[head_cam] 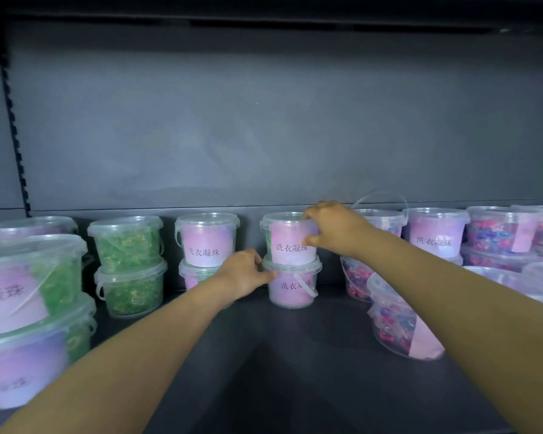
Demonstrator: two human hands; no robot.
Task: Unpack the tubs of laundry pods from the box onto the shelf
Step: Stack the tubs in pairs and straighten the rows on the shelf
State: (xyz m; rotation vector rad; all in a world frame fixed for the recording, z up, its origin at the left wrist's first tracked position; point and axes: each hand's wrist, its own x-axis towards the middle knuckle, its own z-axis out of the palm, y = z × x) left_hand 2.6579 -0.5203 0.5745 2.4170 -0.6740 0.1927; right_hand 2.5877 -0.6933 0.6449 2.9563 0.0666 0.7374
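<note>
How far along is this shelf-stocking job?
Well underway: stacked tubs, including green tubs, line the shelf. In hand: the right hand grips the upper tub, the left hand holds the lower tub below. The box is out of view, so what remains is unknown; one tilted tub may need righting.

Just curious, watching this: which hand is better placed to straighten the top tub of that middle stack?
Right. The right hand grips the top tub by its rim and side. The left hand is lower, holding the bottom tub at its lid edge, so it likely suits steadying that one.
</note>
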